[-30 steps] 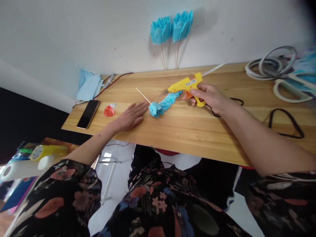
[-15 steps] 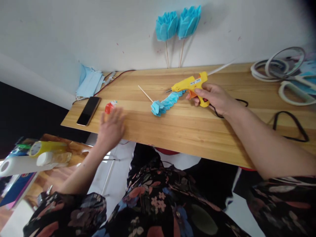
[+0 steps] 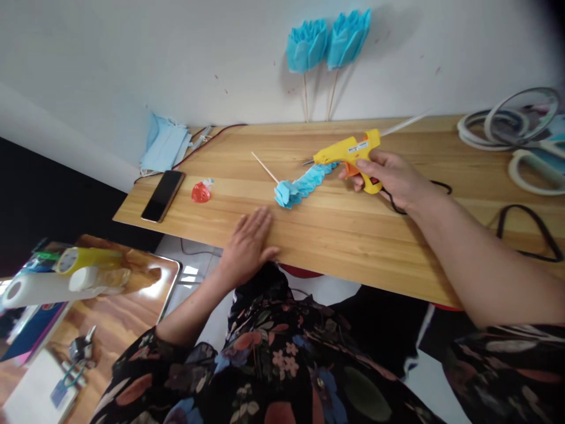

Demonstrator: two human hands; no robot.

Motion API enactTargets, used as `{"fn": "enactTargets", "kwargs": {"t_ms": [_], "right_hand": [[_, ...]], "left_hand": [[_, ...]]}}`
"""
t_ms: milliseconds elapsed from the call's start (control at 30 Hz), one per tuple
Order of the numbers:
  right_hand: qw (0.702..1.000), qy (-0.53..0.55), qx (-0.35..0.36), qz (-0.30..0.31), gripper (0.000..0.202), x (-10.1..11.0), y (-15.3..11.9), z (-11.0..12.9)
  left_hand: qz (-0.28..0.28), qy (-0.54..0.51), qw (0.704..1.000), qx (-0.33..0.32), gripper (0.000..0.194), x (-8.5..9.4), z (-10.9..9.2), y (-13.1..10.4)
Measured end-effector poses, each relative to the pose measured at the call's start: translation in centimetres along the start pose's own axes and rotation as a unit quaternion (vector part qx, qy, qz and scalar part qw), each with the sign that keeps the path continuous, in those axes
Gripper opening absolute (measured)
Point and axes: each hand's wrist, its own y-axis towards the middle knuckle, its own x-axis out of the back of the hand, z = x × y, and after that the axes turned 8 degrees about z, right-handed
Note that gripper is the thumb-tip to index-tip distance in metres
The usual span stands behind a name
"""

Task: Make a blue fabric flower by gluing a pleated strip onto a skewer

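Right hand (image 3: pixel 391 176): closed around handle of yellow hot glue gun (image 3: pixel 351 154), nozzle aimed at blue pleated paper strip (image 3: pixel 304 184) lying mid-tabletop on a wooden skewer (image 3: pixel 265 167). Left hand (image 3: pixel 248 242): open, flat, empty, resting at front edge of tabletop (image 3: pixel 344 235). Strip only partly rolled onto skewer; gluing judged unfinished. Two finished blue paper flowers (image 3: pixel 327 38) leaning at back edge, against wall.

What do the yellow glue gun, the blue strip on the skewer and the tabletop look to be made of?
Glue gun, held in the right hand: probably moulded plastic, smooth and slightly glossy, with an orange trigger.
Blue strip: likely crepe or tissue paper, matte and pleated; its skewer looks like thin pale wood or bamboo.
Tabletop: wood or wood-look laminate, with long grain lines and a satin finish.
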Motion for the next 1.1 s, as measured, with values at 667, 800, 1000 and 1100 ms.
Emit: {"fn": "enactTargets", "kwargs": {"t_ms": [667, 800, 1000, 1100], "right_hand": [[1.000, 0.021, -0.012, -0.011, 0.046, 0.0, 0.1, 0.1], [1.000, 0.027, -0.013, -0.008, 0.047, 0.0, 0.1, 0.3], [0.999, 0.041, -0.016, -0.010, 0.045, -0.2, -0.1, 0.7], [0.999, 0.032, -0.014, -0.012, 0.044, -0.2, 0.0, 0.6]], "left_hand": [[0.011, 0.023, 0.997, 0.067, 0.059, 3.0, 3.1, 5.5], [0.032, 0.019, 0.998, 0.050, 0.064, 3.7, 3.1, 8.5], [0.015, 0.029, 0.995, 0.093, 0.079, 3.2, 4.9, 9.5], [-0.001, 0.036, 0.996, 0.084, 0.076, 2.6, 5.7, 8.4]]}}
